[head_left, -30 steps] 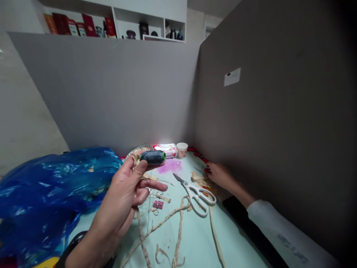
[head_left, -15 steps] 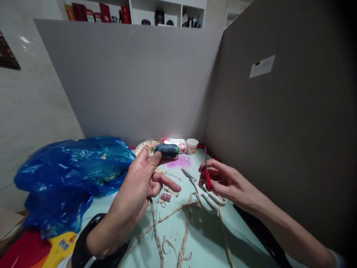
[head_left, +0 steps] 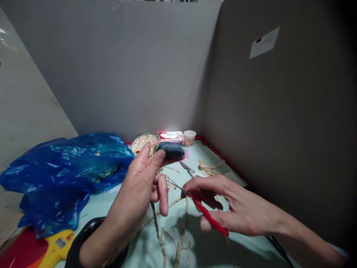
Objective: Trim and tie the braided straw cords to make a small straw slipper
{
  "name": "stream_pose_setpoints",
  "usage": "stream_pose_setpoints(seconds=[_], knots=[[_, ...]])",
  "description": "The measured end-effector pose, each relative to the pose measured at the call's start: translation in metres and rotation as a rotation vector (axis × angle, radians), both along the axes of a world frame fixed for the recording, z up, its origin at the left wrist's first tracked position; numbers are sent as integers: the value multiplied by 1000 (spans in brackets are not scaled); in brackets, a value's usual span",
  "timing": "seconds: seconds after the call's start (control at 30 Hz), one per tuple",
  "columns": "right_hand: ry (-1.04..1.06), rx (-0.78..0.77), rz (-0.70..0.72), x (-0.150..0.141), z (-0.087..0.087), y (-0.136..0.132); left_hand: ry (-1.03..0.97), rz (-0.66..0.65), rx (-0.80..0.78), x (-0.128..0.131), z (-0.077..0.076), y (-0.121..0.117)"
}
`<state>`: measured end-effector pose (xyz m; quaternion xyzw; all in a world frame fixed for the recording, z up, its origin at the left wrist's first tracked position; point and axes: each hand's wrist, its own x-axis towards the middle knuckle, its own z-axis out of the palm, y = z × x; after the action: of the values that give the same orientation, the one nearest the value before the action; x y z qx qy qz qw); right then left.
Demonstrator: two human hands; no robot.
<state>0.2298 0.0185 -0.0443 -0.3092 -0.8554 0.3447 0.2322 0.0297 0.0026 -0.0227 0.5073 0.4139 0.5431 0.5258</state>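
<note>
My left hand (head_left: 139, 178) is closed around a spool of dark thread (head_left: 171, 150) with a green core, lying level between thumb and fingers. A pale bit of braid (head_left: 151, 150) shows at its thumb. In my right hand (head_left: 237, 204) are small scissors with red handles (head_left: 209, 216), their thin blades pointing left toward the curled fingers of my left hand. Below the hands, a braided straw cord (head_left: 182, 238) runs down the table. Larger white-handled scissors (head_left: 191, 170) lie behind my right hand, their handles hidden by it.
A crumpled blue plastic bag (head_left: 67, 167) covers the left side. At the back are a woven basket (head_left: 145, 141), a red-and-white packet (head_left: 173, 137) and a paper cup (head_left: 190, 137). Loose straw strips (head_left: 209, 167) lie at right. Grey panels (head_left: 145, 67) enclose the table.
My right hand has come left and turned the red scissors from upright to pointing at my left hand. The left still holds the spool. The view has tipped downward.
</note>
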Motion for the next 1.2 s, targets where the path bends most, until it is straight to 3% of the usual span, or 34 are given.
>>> stream_pose_setpoints(seconds=[0.2, 0.37, 0.87, 1.2], knots=[[6, 0, 39, 4, -5, 2, -36, -131, -81, 2, -4, -3], [76, -137, 135, 6, -7, 3, -117, -159, -161, 1, -7, -2], [243, -130, 88, -5, -15, 0, -210, -48, -145, 15, -11, -6], [296, -319, 125, -10, -14, -5, -270, -29, -125, 16, -16, -6]])
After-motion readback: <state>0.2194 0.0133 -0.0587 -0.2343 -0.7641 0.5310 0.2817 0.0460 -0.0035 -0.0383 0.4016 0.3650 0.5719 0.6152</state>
